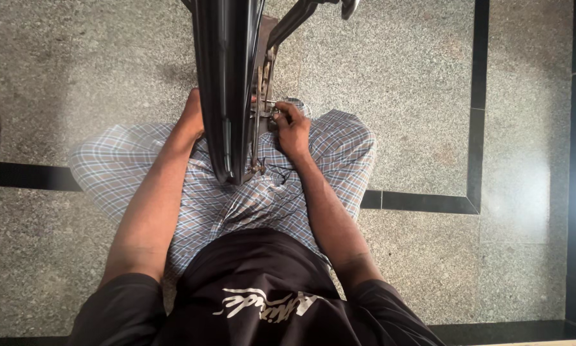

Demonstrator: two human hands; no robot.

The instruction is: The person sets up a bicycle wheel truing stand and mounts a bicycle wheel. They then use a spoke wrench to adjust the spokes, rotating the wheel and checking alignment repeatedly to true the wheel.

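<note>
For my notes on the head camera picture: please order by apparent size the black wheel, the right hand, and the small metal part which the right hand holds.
1. Black wheel, the largest, though it is nearer the camera.
2. Right hand.
3. Small metal part, the smallest; mostly hidden by fingers.

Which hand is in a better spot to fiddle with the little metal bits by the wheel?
Probably the right hand: its fingers already pinch the small metal parts beside the black wheel. The left hand is on the wheel's far side, pressed against it as if steadying it.
</note>
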